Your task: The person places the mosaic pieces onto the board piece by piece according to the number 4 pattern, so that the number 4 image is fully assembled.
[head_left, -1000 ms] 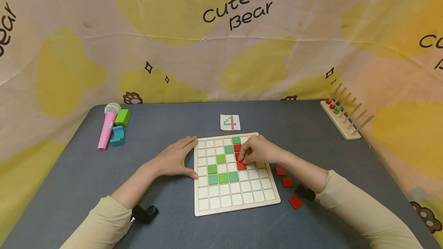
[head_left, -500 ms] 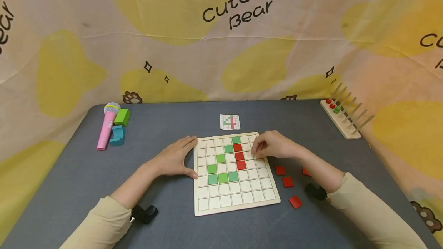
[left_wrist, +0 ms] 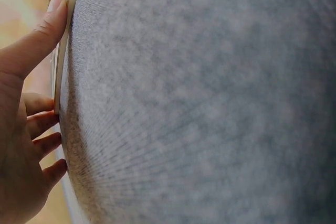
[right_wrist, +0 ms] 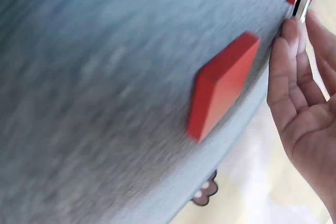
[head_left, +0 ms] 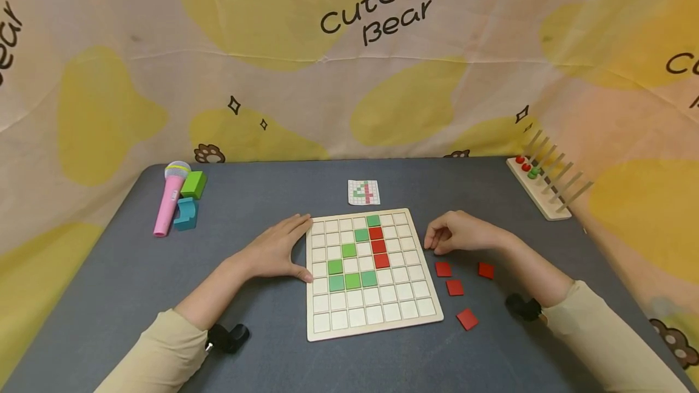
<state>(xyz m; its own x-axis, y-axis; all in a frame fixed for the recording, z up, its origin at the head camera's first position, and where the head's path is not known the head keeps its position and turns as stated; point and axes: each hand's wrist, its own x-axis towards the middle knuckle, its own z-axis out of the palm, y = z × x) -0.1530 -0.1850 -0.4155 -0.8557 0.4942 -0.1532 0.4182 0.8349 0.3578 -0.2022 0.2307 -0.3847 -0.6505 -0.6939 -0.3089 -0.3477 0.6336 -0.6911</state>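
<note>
A white grid board [head_left: 356, 318] with a pale wooden rim lies on the table. Green tiles [head_left: 352, 281] form a slanting line and a short row on it, and red tiles [head_left: 378, 246] make a column beside them. My left hand [head_left: 278, 247] rests at the board's left edge, thumb and fingers spread; the left wrist view shows the thumb on the board's rim [left_wrist: 61, 72]. Just off the right edge hovers my right hand [head_left: 455, 232], fingers loosely curled, holding nothing. Several loose red tiles [head_left: 454, 287] lie below it; one red tile [right_wrist: 223, 87] shows large in the right wrist view.
Behind the board lies a small pattern card [head_left: 363, 193]. At the far left are a pink toy microphone [head_left: 170, 199], a green block [head_left: 193, 185] and a blue curved block [head_left: 186, 214]. A peg rack [head_left: 537, 190] with red and green beads stands at the back right.
My right hand has left the red column and moved right, off the board, uncovering the red tiles and another loose red tile on the table. The left hand has stayed put.
</note>
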